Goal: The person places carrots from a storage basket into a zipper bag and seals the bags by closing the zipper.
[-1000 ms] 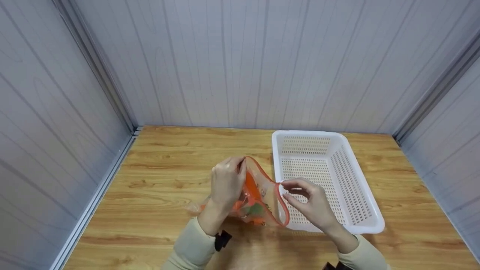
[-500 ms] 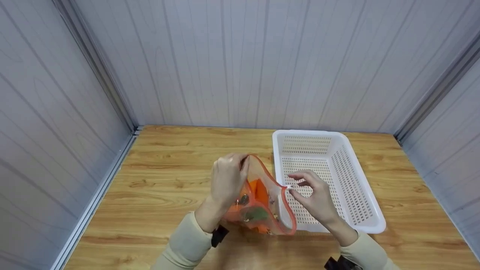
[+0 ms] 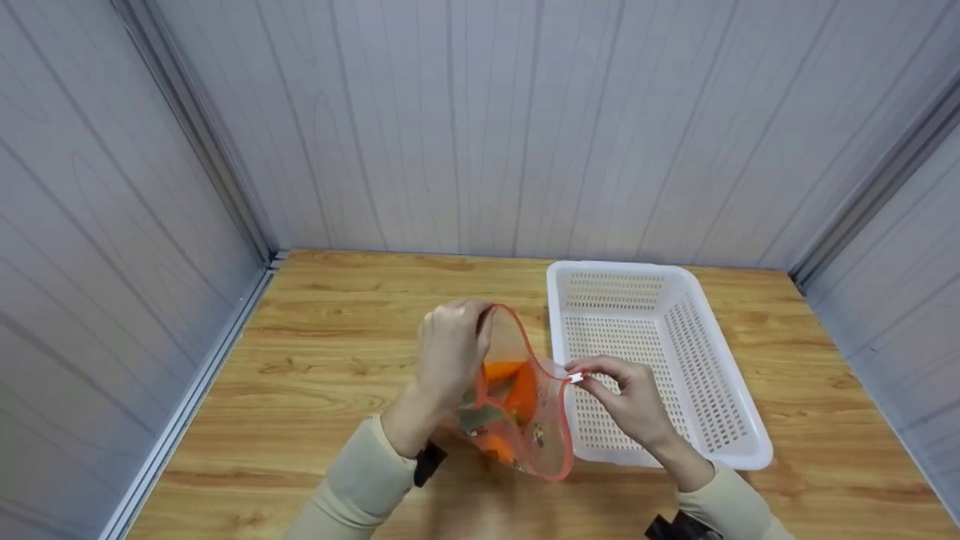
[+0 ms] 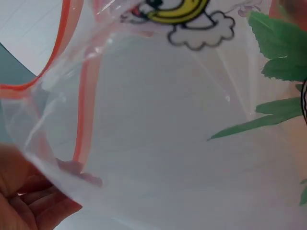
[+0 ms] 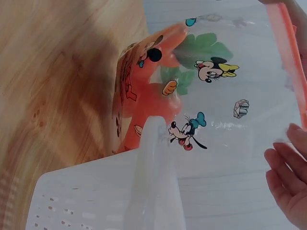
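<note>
A clear zip bag (image 3: 556, 431) with an orange-red edge and cartoon prints hangs between both hands, its mouth spread apart. Inside are orange carrot-like pieces (image 3: 525, 394) and green leaves (image 5: 206, 50). My left hand (image 3: 450, 349) pinches the far left part of the rim; in the left wrist view its fingers (image 4: 50, 208) show at the bag's edge. With thumb and fingertips my right hand (image 3: 634, 397) pinches a small white zip slider (image 3: 576, 377) at the bag's right corner. The right wrist view shows the same hand's fingers (image 5: 290, 172) curled beside the orange-red strip.
A white perforated plastic basket (image 3: 556, 315) stands right of the bag, under and behind my right hand; nothing lies in it. The wood-grain table (image 3: 337, 322) extends to the left. Pale panel walls (image 3: 480, 135) enclose the back and both sides.
The bag's mouth has widened and its lower edge shifted. My right fingers parted at the corner half a second ago and now close on the white slider. My left hand rose slightly, still gripping the rim.
</note>
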Tool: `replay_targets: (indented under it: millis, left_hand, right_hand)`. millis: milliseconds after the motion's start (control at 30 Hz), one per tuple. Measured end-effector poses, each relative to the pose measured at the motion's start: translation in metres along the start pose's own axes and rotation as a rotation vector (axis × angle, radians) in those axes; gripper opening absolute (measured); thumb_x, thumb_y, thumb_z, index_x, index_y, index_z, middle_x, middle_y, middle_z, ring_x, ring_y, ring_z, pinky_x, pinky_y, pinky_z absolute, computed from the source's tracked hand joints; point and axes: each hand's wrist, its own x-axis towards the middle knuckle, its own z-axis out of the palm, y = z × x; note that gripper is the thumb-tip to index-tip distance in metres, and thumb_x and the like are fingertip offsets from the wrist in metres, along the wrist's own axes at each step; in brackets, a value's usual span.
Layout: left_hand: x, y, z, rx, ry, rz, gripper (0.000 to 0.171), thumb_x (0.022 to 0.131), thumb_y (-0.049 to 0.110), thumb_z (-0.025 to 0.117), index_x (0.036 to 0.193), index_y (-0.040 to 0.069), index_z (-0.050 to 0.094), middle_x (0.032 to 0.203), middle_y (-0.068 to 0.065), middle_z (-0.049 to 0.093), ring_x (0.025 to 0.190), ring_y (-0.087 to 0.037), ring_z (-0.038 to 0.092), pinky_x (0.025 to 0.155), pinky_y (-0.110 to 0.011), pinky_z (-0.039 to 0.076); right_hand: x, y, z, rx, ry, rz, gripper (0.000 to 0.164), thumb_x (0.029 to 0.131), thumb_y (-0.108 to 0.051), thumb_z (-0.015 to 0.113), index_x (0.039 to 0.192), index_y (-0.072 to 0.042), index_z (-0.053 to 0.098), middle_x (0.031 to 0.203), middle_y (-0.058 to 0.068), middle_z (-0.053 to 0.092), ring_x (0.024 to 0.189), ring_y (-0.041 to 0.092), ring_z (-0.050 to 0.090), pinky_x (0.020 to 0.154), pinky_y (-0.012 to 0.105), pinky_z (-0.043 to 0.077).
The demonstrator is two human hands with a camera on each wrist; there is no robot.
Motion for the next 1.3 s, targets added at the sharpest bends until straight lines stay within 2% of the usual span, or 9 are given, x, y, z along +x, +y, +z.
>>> replay_targets:
  millis: [133,233,367,533,633,800,933,1167,1300]
  left_hand:
    - [0.000,-0.004,-0.003,0.018,-0.013,-0.007,0.005,0.078,0.003,0.064,0.079,0.001,0.069,0.070,-0.008,0.064,0.058,-0.021,0.060,0.054,-0.031,0.050]
    - [0.003,-0.006,-0.005,0.029,-0.035,-0.022,0.005,0.079,0.003,0.064,0.079,0.001,0.069,0.069,-0.008,0.064,0.056,-0.020,0.060,0.052,-0.031,0.050]
    - [0.009,-0.008,-0.010,0.081,-0.093,-0.060,0.007,0.080,0.006,0.064,0.079,0.002,0.069,0.070,-0.008,0.065,0.056,-0.020,0.061,0.050,-0.031,0.050]
    - [0.017,-0.004,-0.020,0.172,-0.204,-0.097,0.010,0.081,0.010,0.063,0.084,0.002,0.068,0.076,-0.009,0.065,0.058,-0.023,0.061,0.049,-0.033,0.050]
    - [0.020,0.003,-0.026,0.188,-0.253,-0.092,0.017,0.080,0.012,0.065,0.092,0.000,0.066,0.086,-0.011,0.063,0.066,-0.025,0.062,0.054,-0.034,0.051]
    - [0.020,0.017,-0.029,0.148,-0.283,-0.018,0.029,0.078,0.014,0.067,0.102,-0.002,0.062,0.100,-0.015,0.059,0.088,-0.026,0.059,0.072,-0.035,0.050]
    - [0.016,0.029,-0.024,0.119,-0.324,0.039,0.037,0.078,0.016,0.068,0.109,-0.002,0.058,0.110,-0.017,0.055,0.101,-0.027,0.053,0.083,-0.036,0.046]
    - [0.016,0.043,-0.004,0.137,-0.350,0.112,0.044,0.081,0.022,0.065,0.115,-0.003,0.054,0.118,-0.017,0.050,0.108,-0.027,0.049,0.092,-0.037,0.039]
    - [0.020,0.044,0.012,0.139,-0.358,0.135,0.045,0.081,0.021,0.064,0.117,-0.003,0.052,0.119,-0.016,0.051,0.110,-0.024,0.048,0.097,-0.037,0.034]
  right_hand:
    - [0.001,-0.003,0.000,0.116,0.006,-0.017,0.022,0.071,0.024,0.054,0.083,0.007,0.061,0.081,0.014,0.064,0.079,0.011,0.060,0.071,0.020,0.048]
    - [0.003,-0.005,0.001,0.141,0.036,-0.030,0.021,0.072,0.026,0.052,0.083,0.009,0.057,0.080,0.014,0.062,0.078,0.010,0.060,0.070,0.020,0.049]
    - [0.009,-0.006,0.002,0.107,0.098,-0.043,0.018,0.073,0.025,0.052,0.082,0.011,0.055,0.076,0.015,0.060,0.072,0.011,0.060,0.063,0.018,0.049]
    - [0.018,-0.006,0.006,0.042,0.157,-0.018,0.013,0.074,0.023,0.053,0.082,0.012,0.055,0.075,0.020,0.062,0.070,0.014,0.063,0.058,0.018,0.049]
    - [0.024,-0.005,0.008,0.043,0.168,-0.001,0.011,0.075,0.022,0.053,0.081,0.013,0.054,0.075,0.023,0.061,0.069,0.018,0.064,0.059,0.022,0.051]
    - [0.034,-0.005,0.012,0.067,0.170,0.002,0.007,0.077,0.020,0.053,0.082,0.015,0.053,0.073,0.024,0.062,0.064,0.028,0.063,0.059,0.029,0.052]
    - [0.042,-0.006,0.015,0.046,0.181,0.029,0.005,0.078,0.018,0.053,0.081,0.014,0.053,0.071,0.023,0.062,0.062,0.031,0.062,0.058,0.029,0.052]
    - [0.050,-0.006,0.018,0.012,0.194,0.102,0.004,0.081,0.011,0.055,0.083,0.015,0.054,0.075,0.023,0.063,0.066,0.032,0.063,0.059,0.027,0.052]
    - [0.054,-0.005,0.019,-0.031,0.211,0.104,0.005,0.081,0.010,0.055,0.082,0.014,0.054,0.076,0.023,0.064,0.065,0.022,0.064,0.057,0.022,0.051]
